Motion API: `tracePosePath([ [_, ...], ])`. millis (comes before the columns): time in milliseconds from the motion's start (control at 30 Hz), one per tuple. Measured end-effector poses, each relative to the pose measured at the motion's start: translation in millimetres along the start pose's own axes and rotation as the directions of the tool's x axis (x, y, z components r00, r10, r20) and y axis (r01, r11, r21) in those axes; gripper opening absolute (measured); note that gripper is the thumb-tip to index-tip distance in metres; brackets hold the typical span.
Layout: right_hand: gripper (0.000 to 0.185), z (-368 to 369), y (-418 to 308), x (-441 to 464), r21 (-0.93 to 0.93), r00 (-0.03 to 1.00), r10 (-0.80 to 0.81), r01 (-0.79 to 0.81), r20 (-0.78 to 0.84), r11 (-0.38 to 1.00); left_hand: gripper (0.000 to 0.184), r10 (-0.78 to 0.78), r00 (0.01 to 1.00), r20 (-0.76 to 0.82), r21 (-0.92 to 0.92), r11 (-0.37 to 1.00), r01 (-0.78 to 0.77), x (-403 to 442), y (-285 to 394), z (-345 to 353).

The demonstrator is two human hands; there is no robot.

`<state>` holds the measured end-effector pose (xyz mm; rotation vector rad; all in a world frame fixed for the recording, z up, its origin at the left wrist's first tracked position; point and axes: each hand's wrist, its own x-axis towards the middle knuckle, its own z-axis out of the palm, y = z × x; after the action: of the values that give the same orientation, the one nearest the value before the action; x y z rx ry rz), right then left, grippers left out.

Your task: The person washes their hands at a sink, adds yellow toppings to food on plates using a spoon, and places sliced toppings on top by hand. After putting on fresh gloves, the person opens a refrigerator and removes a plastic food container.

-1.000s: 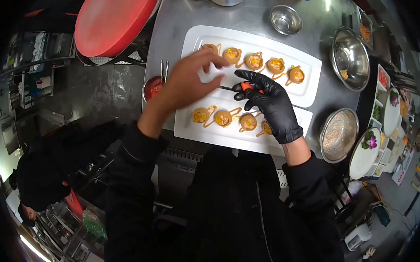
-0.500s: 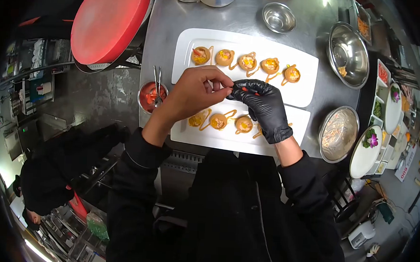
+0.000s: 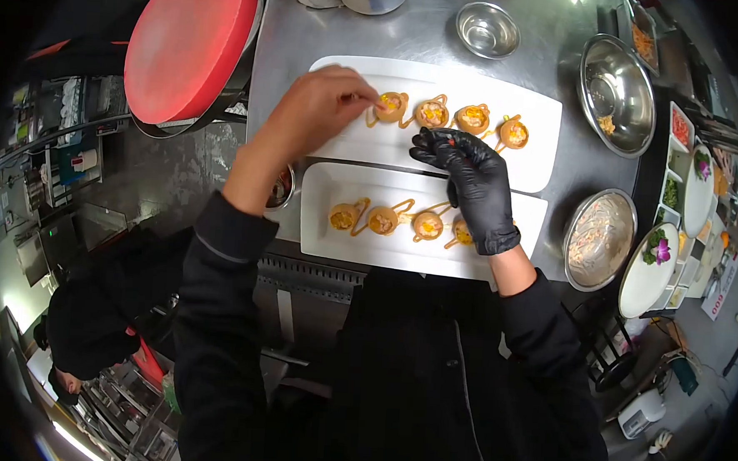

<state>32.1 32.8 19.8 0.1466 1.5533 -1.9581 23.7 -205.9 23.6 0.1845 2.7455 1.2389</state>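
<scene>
My bare left hand (image 3: 321,107) is closed in a pinch over the upper white plate (image 3: 522,168), its fingertips at a filled round cup (image 3: 390,106), with a small red piece at their tips. My right hand (image 3: 472,173), in a black glove, curls closed around something red-orange that shows only as a bit between the fingers. It hovers over the gap between the plates. More filled cups stand in sauce loops on the upper plate and on the lower white plate (image 3: 318,243). My left hand hides the upper plate's leftmost cup.
A red round board (image 3: 191,46) stands at upper left. My left forearm partly covers a small bowl (image 3: 281,188). Steel bowls (image 3: 488,30) (image 3: 616,95) (image 3: 600,240) and an oval plate with a purple flower (image 3: 648,274) lie behind and right. Another person (image 3: 97,325) is at lower left.
My left hand has parted from my right and moved up and left to the upper plate's second cup. My right hand has stayed near the plates' middle. The view has shifted slightly.
</scene>
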Motion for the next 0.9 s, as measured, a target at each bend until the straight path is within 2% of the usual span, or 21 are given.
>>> tracePosePath([
  [100, 0.02, -13, 12, -3, 0.057, 0.996, -0.091, 0.089, 0.025, 0.994, 0.009, 0.167, 0.98, 0.109, 0.189, 0.964, -0.185, 17, -15, -2],
  [233, 0.023, -25, 16, -6, -0.017, 0.987, -0.138, 0.14, 0.075, 0.99, 0.008, 0.13, 0.977, 0.168, 0.199, 0.966, -0.163, 23, -16, 4],
  [400, 0.026, -31, 3, -15, -0.092, 0.995, -0.047, 0.055, 0.089, 0.994, 0.009, 0.152, 0.977, 0.152, 0.182, 0.967, -0.179, 24, -18, 13],
  [633, 0.032, -32, -8, -19, -0.095, 0.992, 0.033, -0.022, 0.118, 0.995, 0.012, 0.207, 0.964, 0.167, 0.307, 0.918, -0.251, 23, -16, 12],
  [733, 0.033, -28, -10, -16, 0.131, 0.995, 0.041, -0.053, 0.095, 0.99, 0.014, 0.234, 0.968, 0.09, 0.349, 0.903, -0.25, 20, -11, 10],
  [767, 0.033, -28, -12, -15, 0.13, 0.995, 0.038, -0.049, 0.088, 0.99, 0.014, 0.25, 0.967, 0.052, 0.366, 0.896, -0.251, 20, -7, 12],
  [800, 0.035, -28, -15, -13, 0.131, 0.992, 0.061, -0.075, 0.107, 0.989, 0.014, 0.258, 0.965, 0.054, 0.361, 0.896, -0.26, 19, 2, 14],
  [900, 0.039, -30, -19, -10, 0.131, 0.984, 0.107, -0.126, 0.143, 0.983, 0.017, 0.187, 0.981, 0.05, -0.027, 0.982, -0.186, 8, 45, 26],
])
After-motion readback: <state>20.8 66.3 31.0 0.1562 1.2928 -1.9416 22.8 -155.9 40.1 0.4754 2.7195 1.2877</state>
